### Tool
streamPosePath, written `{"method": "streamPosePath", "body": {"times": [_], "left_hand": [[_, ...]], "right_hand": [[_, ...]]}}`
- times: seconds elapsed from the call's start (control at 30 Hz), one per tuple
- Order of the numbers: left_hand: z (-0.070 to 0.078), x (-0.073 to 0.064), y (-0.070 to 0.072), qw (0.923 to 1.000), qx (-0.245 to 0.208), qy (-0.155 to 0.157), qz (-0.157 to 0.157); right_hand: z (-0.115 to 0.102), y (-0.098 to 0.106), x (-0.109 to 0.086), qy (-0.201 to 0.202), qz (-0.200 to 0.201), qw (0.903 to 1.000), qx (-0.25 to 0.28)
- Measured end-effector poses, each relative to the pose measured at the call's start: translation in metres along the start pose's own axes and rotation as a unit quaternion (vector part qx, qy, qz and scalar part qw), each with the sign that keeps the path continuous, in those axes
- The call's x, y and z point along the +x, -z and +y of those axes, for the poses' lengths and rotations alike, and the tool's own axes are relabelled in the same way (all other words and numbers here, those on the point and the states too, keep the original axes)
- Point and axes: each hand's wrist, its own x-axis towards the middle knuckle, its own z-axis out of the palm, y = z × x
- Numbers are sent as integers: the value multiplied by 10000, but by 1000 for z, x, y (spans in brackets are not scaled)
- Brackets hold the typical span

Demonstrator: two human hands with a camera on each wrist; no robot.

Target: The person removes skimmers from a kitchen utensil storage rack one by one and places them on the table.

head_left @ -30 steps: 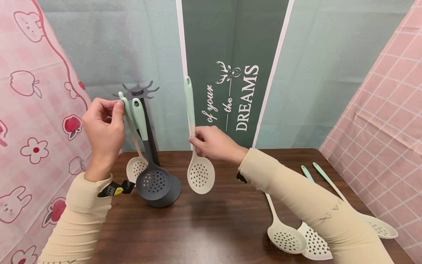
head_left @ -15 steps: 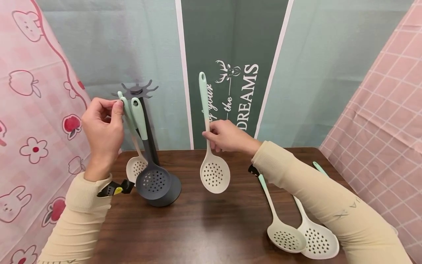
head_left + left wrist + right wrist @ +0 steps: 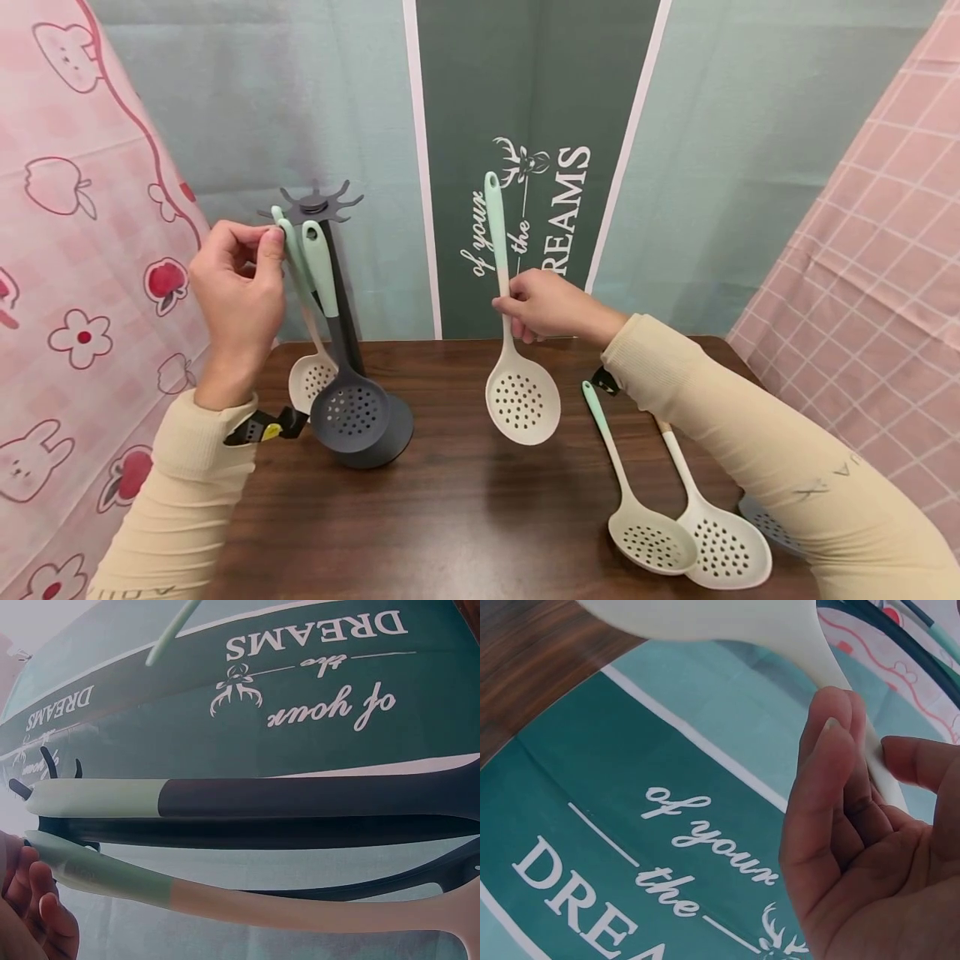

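Observation:
My left hand [image 3: 238, 287] pinches the top end of a mint-green handle at the dark utensil rack [image 3: 315, 204]; in the left wrist view this handle [image 3: 112, 874] runs into a cream shaft. A cream skimmer head [image 3: 311, 382] hangs low behind a dark grey skimmer [image 3: 348, 412] with its own mint handle. To the right, my right hand [image 3: 551, 304] holds another cream skimmer [image 3: 522, 400] by its shaft, upright with the perforated head down, above the table. In the right wrist view, thumb and fingers close round that shaft [image 3: 881, 769].
On the table [image 3: 450, 517] at right lie a cream skimmer [image 3: 648, 537] and a white skimmer [image 3: 723, 546], their heads overlapping. A grey perforated utensil [image 3: 768, 525] is partly hidden by the right sleeve. Pink cloth [image 3: 862, 317] hangs at the right side, patterned pink cloth [image 3: 82, 275] at the left.
My right hand has moved right with its cream skimmer, away from the rack. The right sleeve now uncovers more of the utensils on the table. My left hand stays at the rack.

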Motion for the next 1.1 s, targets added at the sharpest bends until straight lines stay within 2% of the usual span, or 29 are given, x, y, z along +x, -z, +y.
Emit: {"method": "streamPosePath", "body": {"times": [0.53,0.83,1.1], "left_hand": [[0,-1,-3,9999,-88,40,58],[0,0,-3,9999,-83,27,87],[0,0,-2,10000,-70,-10,68]], "right_hand": [[29,5,-7,-612,-514,9967,-123],[48,-6,-12,-887,-931,9917,40],[63,-16,-17,-1191,-1066,9868,259]]}}
